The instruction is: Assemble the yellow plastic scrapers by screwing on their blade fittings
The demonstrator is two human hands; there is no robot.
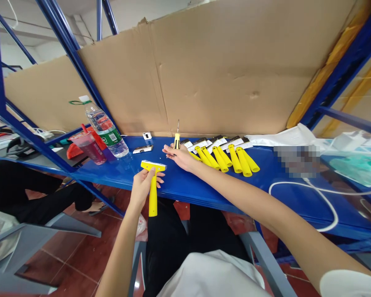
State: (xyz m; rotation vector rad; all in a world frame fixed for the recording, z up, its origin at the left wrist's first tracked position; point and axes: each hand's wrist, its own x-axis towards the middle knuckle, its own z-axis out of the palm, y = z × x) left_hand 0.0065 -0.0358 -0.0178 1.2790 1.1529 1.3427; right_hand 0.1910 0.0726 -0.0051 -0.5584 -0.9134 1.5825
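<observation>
Fingers of the left hand [143, 183] pinch a yellow scraper [153, 198] near its head, seemingly to steady it; the right hand's [183, 159] hold a screwdriver [177, 141] tip-up, apparently keeping it clear. Yellow handles [235, 160] line the counter [173, 181], probably for easy reach. The bottle [108, 131] and cup [89, 147] stand nearby, contents hard to judge.

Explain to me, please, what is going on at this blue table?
A seated person has a yellow T-shaped tool in the left hand, at the near edge of the blue table. The right hand holds a screwdriver, tip up and apart from that tool. To the right lie several yellow handles; to the left stand a water bottle and a pink cup.
</observation>
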